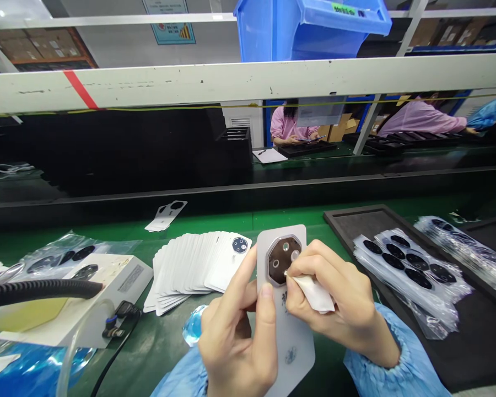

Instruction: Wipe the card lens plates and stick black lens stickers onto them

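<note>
My left hand [235, 325] grips a white phone back panel [292, 353] upright, its dark octagonal camera module [281, 259] facing me. My right hand [330, 292] pinches a white wiping cloth [314, 293] against the module's lower right edge. To the left of the panel lies a fanned stack of white cards [186, 270], each with a round dark lens ring. A loose card [165, 216] lies farther back. At the right, a clear bag of black lens parts [409, 264] rests on a black tray [355, 221].
A green conveyor belt [227, 223] runs across the bench. At left stand a white box [119, 281] with a black ribbed hose [37, 292] and a bag of lens parts [62, 259]. Beyond a white beam [248, 82], two co-workers in pink [287, 125] handle black trays.
</note>
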`<action>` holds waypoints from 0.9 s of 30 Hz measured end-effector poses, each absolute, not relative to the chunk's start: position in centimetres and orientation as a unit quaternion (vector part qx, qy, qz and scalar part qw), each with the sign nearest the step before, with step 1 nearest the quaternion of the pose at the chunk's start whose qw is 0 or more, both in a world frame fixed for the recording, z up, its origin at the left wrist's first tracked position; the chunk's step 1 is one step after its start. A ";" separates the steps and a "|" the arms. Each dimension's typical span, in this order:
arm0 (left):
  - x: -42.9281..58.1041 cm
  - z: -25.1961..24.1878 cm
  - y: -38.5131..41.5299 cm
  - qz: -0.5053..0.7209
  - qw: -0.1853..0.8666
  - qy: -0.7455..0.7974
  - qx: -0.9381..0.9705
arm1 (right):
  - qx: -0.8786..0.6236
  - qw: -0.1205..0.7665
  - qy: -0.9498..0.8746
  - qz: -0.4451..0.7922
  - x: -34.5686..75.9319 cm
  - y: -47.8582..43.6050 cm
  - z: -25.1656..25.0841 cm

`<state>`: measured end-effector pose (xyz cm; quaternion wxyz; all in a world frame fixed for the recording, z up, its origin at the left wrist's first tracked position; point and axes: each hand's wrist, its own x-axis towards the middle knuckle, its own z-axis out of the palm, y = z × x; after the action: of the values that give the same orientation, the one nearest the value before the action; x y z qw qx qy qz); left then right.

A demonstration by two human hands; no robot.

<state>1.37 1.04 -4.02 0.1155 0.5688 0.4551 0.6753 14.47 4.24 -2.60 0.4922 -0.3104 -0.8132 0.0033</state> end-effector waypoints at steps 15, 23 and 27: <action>1.6 -2.5 1.0 0.704 0.256 0.489 0.447 | -0.279 0.566 -0.761 0.150 15.1 4.4 -2.1; 0.7 -1.1 0.7 0.683 0.357 0.508 0.385 | -0.223 0.635 -0.652 0.350 14.9 3.3 -2.1; 0.8 -1.1 0.6 0.686 0.376 0.498 0.374 | -0.219 0.629 -0.638 0.385 14.9 3.1 -2.1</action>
<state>0.82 0.58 -1.06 0.3757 0.3740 0.4981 0.6862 14.92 3.10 -2.11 0.6292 -0.2188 -0.6384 0.3855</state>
